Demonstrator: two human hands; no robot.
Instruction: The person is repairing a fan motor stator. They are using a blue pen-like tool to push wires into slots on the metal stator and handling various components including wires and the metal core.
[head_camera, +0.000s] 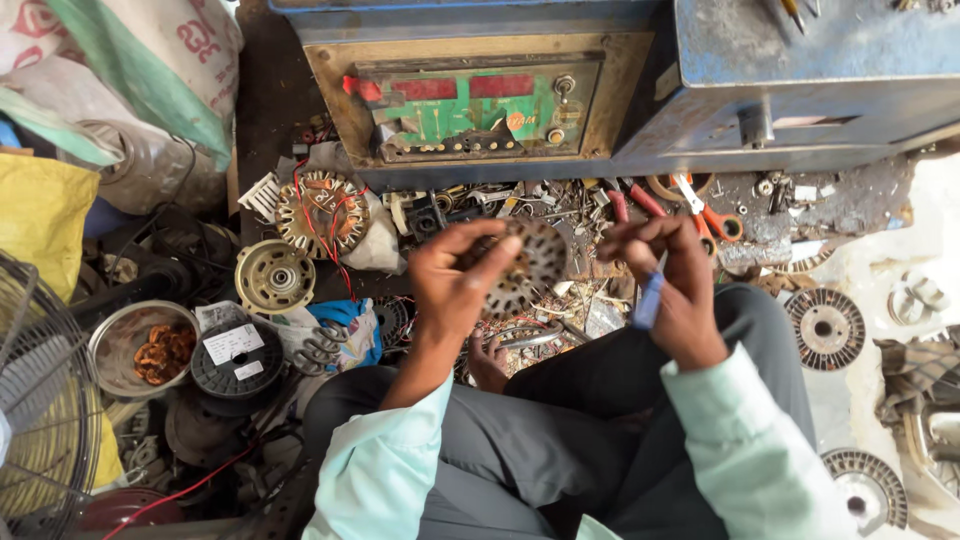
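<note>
My left hand (455, 280) grips a round slotted metal stator core (530, 265) by its left rim and holds it up over my lap. My right hand (668, 275) is just to the right of the core, with its fingers curled around a thin blue strip (648, 300) that hangs down from it. Both sleeves are pale green, and my grey-trousered legs are folded below.
A blue winding machine with a green control panel (470, 105) stands ahead. A wound stator (322, 212), a motor cover (274, 277), a bowl of copper coils (145, 348), a wire spool (238, 360), red-handled pliers (640, 200) and scissors (712, 215) lie around. More stator cores (826, 328) lie right; a fan guard (40, 400) stands left.
</note>
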